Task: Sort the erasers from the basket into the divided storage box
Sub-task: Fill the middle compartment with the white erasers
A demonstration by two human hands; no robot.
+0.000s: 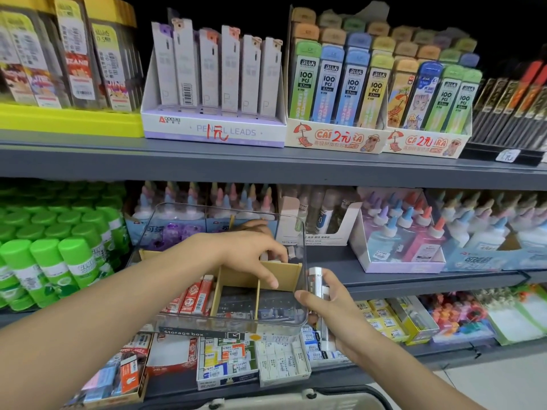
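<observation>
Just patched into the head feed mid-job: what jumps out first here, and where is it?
Centre frame, a clear divided storage box with tan dividers is held up before the shelves; red-and-white erasers stand in its left compartment. The left hand reaches into the box, fingers on a divider, while the right hand grips the box's right side along with a clear-wrapped pack. Bright green glue sticks fill the shelf at left.

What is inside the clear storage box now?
The storage box holds tan dividers, red-and-white erasers front-left and dark items front-right. The left hand covers the middle compartments.
</observation>
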